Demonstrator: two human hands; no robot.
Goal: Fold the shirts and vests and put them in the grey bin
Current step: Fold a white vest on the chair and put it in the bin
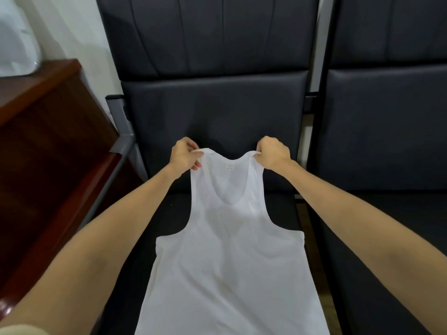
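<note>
Pinching both straps, your left hand and right hand grip the thin white cotton vest. It drapes over the dark padded chair seat.

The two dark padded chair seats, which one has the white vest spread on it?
The left-hand seat, beside the reddish wooden cabinet, holds the white sleeveless vest. The right-hand seat shows no garment.

Dim even indoor light, soft focus, wide-angle edge distortion
</note>
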